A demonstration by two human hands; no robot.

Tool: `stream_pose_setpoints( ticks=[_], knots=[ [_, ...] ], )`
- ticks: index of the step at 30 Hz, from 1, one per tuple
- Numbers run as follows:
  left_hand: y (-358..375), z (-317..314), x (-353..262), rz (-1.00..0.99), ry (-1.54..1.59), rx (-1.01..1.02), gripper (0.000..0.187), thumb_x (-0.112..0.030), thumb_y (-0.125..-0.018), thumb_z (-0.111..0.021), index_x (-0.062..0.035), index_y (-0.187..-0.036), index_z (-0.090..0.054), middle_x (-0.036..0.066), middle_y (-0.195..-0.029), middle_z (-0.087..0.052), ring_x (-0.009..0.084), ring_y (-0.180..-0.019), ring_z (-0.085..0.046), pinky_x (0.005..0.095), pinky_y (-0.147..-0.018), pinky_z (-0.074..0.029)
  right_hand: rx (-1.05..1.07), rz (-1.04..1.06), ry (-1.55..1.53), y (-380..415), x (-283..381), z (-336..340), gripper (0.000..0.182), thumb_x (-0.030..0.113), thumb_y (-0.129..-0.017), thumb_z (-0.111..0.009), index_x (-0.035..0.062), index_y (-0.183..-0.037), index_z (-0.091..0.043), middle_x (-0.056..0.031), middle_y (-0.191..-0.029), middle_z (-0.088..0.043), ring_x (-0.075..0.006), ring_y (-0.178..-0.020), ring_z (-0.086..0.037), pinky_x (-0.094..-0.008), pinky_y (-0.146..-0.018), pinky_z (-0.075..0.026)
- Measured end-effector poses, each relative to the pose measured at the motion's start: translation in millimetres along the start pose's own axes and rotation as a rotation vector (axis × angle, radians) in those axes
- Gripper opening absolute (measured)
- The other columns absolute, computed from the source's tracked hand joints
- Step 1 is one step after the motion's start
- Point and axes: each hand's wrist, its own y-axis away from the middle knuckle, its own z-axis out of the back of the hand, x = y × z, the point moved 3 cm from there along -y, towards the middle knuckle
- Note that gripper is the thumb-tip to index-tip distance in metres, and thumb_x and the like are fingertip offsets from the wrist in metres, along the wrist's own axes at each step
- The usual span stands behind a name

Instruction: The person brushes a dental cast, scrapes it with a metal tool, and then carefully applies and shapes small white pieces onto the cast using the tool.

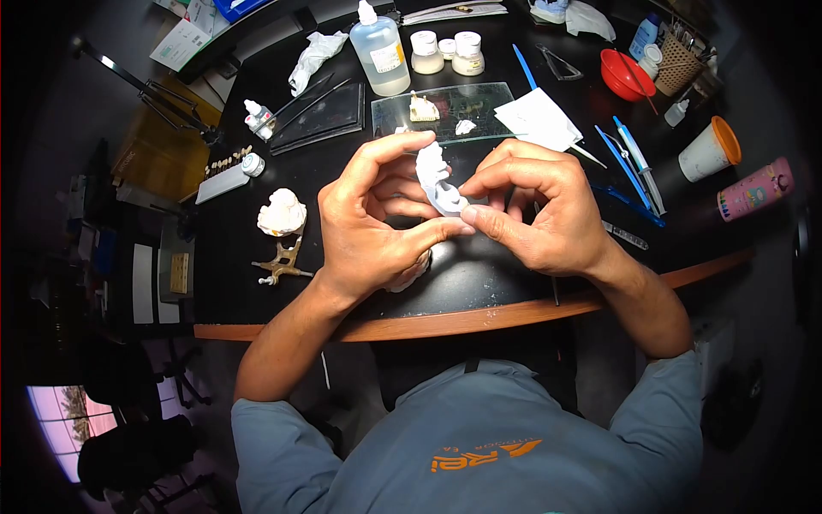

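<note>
A black round-edged worktable [479, 283] with a wooden rim fills the frame's middle. At centre, the left hand [372, 223] and right hand [535, 210] both pinch a white curved plaster dental cast [438, 182]. A clear glass slab [445, 110] lies above; a clear liquid bottle [379, 53], label unreadable, stands top centre.

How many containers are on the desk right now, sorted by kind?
Clear liquid bottle: 1
Small white jars: 3
Small dropper bottles: 2
Red bowl: 1
Orange-rimmed cup: 1
Pink tumbler: 1
Total: 9
</note>
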Motion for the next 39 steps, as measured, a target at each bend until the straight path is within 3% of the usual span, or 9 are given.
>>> stream_pose_setpoints(
  ticks=[6,15,19,20,21,28,33,39],
  knots=[
    [0.7,-1.6,0.0,-0.014,0.0,0.004,0.087,0.007,-0.07,-0.095,0.0026,-0.143,-0.048,0.022,-0.122,-0.069,0.0247,-0.114,-0.073,0.0375,-0.094,-0.067,-0.009,0.05,0.038,1.6,0.3,-1.1,0.011,0.004,-0.084,-0.083,0.0005,-0.094,-0.079,-0.0069,-0.091,-0.074,-0.008,-0.07,-0.068,-0.0199,-0.048,-0.049],
    [-0.2,-0.8,0.7,0.02,0.14,-0.054,0.082,0.015,-0.079,-0.085,0.0033,-0.145,-0.038,0.024,-0.126,-0.063,0.0292,-0.117,-0.071,0.0359,-0.096,-0.066,-0.074,0.041,0.026,0.1,2.4,3.8,0.007,0.001,-0.089,-0.08,0.0021,-0.096,-0.079,-0.0059,-0.094,-0.073,-0.0088,-0.078,-0.069,-0.019,-0.049,-0.05],
    [-0.4,4.8,-2.9,-0.314,-0.168,-0.122,0.054,0.004,-0.075,-0.094,0.0041,-0.12,-0.064,0.017,-0.112,-0.072,0.0201,-0.101,-0.075,0.0307,-0.086,-0.065,-0.13,-0.007,-0.089,1.1,1.4,4.9,0.005,0.001,-0.091,-0.08,0.0017,-0.096,-0.079,-0.0058,-0.094,-0.073,-0.0082,-0.079,-0.069,-0.0182,-0.055,-0.049],
    [1.2,7.2,-9.2,-0.33,-0.257,-0.18,0.04,-0.001,-0.071,-0.098,0.0017,-0.102,-0.073,0.013,-0.102,-0.073,0.0198,-0.095,-0.076,0.0302,-0.08,-0.064,-0.111,-0.012,-0.153,1.3,-0.4,3.5,0.005,0.002,-0.092,-0.08,0.0013,-0.097,-0.079,-0.0052,-0.094,-0.073,-0.0075,-0.079,-0.068,-0.0179,-0.057,-0.049],
    [0.0,8.4,-17.1,-0.445,-0.44,-0.177,0.037,-0.004,-0.069,-0.099,-0.0002,-0.096,-0.075,0.013,-0.098,-0.074,0.0234,-0.092,-0.077,0.0328,-0.078,-0.064,-0.091,-0.015,-0.215,1.3,-3.7,2.1,0.004,0.002,-0.093,-0.08,0.001,-0.097,-0.079,-0.0046,-0.094,-0.073,-0.0068,-0.079,-0.067,-0.0176,-0.059,-0.048],
    [6.3,3.1,-20.0,-0.657,-0.517,-0.162,0.032,0.008,-0.062,-0.087,-0.0008,-0.091,-0.079,0.013,-0.1,-0.074,0.0286,-0.092,-0.078,0.0371,-0.081,-0.066,0.066,-0.294,-0.544,3.3,-5.8,0.5,0.01,0.006,-0.098,-0.078,-0.0023,-0.102,-0.075,-0.0013,-0.094,-0.072,-0.0034,-0.081,-0.062,-0.0185,-0.069,-0.05],
    [6.9,1.7,-17.9,-0.689,-0.526,-0.121,0.035,0.007,-0.054,-0.081,0.0011,-0.089,-0.079,0.014,-0.098,-0.073,0.0301,-0.089,-0.077,0.0376,-0.076,-0.063,0.053,-0.264,-0.575,2.5,-6.0,-2.9,0.011,0.007,-0.098,-0.079,-0.0027,-0.102,-0.074,-0.0022,-0.093,-0.073,-0.0046,-0.081,-0.064,-0.0201,-0.072,-0.053],
    [7.0,-0.3,-26.8,-0.701,-0.551,-0.082,0.031,0.004,-0.057,-0.08,0.0007,-0.088,-0.079,0.013,-0.094,-0.072,0.0281,-0.086,-0.074,0.0377,-0.073,-0.06,0.05,-0.305,-0.488,2.5,-8.4,-0.5,0.012,0.009,-0.097,-0.08,-0.0018,-0.1,-0.075,-0.002,-0.091,-0.074,-0.0044,-0.082,-0.065,-0.0205,-0.073,-0.054]
  ],
)
